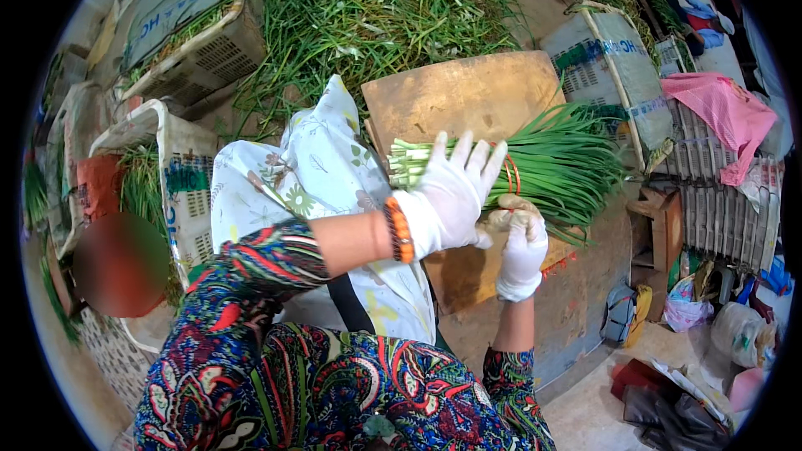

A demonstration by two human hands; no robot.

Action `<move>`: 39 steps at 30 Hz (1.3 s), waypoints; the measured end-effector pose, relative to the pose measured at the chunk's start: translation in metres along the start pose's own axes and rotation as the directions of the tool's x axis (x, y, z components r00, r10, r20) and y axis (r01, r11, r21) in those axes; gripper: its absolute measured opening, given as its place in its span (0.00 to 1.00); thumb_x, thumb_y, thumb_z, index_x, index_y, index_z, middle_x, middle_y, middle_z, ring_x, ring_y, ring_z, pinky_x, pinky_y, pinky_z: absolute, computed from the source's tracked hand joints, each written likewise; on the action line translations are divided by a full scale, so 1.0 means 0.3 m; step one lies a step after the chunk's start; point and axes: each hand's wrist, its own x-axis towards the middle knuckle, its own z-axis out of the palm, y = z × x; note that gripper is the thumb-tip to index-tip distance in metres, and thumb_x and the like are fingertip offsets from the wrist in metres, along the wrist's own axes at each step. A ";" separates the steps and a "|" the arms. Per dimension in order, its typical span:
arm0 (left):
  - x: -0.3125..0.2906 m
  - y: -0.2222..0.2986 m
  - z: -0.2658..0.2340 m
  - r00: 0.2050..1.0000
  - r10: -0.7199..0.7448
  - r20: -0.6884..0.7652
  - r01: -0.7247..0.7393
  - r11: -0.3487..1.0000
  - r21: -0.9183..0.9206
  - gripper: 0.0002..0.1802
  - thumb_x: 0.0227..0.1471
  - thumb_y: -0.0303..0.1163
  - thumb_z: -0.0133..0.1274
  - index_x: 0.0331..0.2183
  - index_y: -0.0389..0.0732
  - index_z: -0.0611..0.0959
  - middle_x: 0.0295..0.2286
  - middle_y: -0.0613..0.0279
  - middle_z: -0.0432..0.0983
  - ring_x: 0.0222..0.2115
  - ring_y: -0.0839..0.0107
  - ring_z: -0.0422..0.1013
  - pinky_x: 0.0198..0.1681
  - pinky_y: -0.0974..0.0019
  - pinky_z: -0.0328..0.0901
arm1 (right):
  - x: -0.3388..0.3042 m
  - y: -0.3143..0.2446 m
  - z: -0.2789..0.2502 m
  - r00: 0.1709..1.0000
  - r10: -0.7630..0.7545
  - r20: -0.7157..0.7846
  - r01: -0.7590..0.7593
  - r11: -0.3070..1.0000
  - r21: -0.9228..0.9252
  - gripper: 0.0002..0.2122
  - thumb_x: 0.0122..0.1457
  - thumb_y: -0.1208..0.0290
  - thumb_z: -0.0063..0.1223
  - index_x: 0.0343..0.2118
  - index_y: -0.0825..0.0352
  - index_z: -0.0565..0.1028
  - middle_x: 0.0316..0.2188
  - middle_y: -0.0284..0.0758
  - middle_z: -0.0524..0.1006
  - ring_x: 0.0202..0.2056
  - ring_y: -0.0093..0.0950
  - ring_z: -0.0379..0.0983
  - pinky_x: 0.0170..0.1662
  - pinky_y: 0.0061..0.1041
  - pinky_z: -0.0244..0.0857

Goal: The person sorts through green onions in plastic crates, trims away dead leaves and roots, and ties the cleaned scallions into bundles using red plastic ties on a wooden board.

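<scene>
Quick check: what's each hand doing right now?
Left hand: open, fingers spread over the bunch.
Right hand: closed, fingers curled by the red band; whether it grips it, can't tell.

At right, a pink cloth (731, 117) hangs over slatted grey crates (710, 221). A wooden stool (666, 238) stands near a grey-and-yellow bag (620, 314) on the floor (581, 397).

from my distant seat i see white on the gloved left hand (455, 200) and right hand (525, 255), green on the leaf bundle (560, 154) with whitish stem ends (407, 165), orange-red on its band (515, 174), orange on the bracelet (399, 230), dark multicoloured swirls on the sleeve (221, 309) (busier than the pale, leaf-printed apron (322, 171)).
</scene>
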 end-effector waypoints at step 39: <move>0.181 -0.075 0.117 0.996 0.089 -0.004 -0.087 0.984 0.155 0.56 0.29 0.56 0.61 0.52 0.28 0.58 0.36 0.49 0.68 0.36 0.55 0.66 0.42 0.49 0.60 | -0.128 0.113 0.110 0.997 -0.079 0.021 0.079 0.881 -0.467 0.10 0.57 0.69 0.45 0.21 0.66 0.67 0.15 0.42 0.66 0.17 0.38 0.63 0.21 0.32 0.57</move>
